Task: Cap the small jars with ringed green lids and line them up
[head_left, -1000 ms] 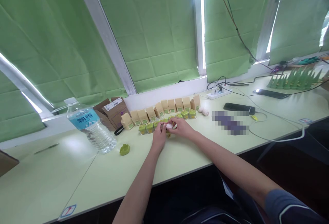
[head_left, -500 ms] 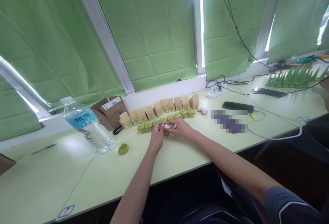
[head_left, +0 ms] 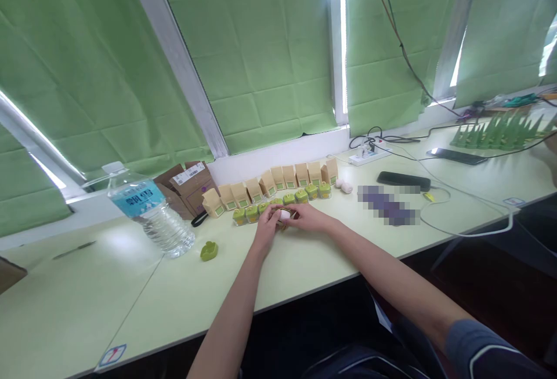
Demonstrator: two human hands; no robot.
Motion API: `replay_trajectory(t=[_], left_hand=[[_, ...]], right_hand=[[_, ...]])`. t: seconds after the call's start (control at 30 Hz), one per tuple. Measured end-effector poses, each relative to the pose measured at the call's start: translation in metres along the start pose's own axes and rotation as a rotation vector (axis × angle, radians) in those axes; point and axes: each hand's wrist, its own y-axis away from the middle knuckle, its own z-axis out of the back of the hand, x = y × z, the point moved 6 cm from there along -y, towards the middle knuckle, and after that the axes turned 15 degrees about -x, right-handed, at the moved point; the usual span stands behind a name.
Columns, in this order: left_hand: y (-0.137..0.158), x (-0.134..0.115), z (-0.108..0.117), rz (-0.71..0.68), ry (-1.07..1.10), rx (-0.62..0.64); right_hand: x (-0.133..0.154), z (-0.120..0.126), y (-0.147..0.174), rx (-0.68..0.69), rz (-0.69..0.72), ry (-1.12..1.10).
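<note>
My left hand [head_left: 266,228] and my right hand [head_left: 307,217] meet at the middle of the table. Between them is a small open container [head_left: 285,227], mostly covered by my fingers, with a pale pinkish-white roll [head_left: 285,215] at its mouth. The fingers of both hands are closed against the container's sides. Just beyond them runs a row of small clear boxes with green lids [head_left: 301,195], partly hidden by my hands. A loose green lid [head_left: 209,251] lies to the left of my left hand.
Small tan paper bags [head_left: 289,177] stand in a row at the back. More pale rolls [head_left: 344,186] lie to their right. A large water bottle [head_left: 150,210] and a cardboard box [head_left: 191,190] stand left. Phones [head_left: 402,181], cables and a power strip [head_left: 369,154] occupy the right.
The fingers of my right hand have drawn back a little from the pale roll to the container's side. More of the roll shows between my hands.
</note>
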Motion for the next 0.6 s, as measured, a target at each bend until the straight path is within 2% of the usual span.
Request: replay_trajectory(t=[0.1, 0.23, 0.6], left_hand=[[0.0017, 0.0004, -0.0039, -0.062, -0.024, 0.062], [0.0012, 0.0001, -0.0048, -0.127, -0.030, 0.076], [0.0030, -0.0011, -0.0078, -0.134, 0.005, 0.117]], right_hand=[[0.0004, 0.0019, -0.0011, -0.029, 0.030, 0.029], [0.0028, 0.0042, -0.0015, -0.057, 0.033, 0.042], [0.0059, 0.0075, -0.0005, -0.069, 0.002, 0.106]])
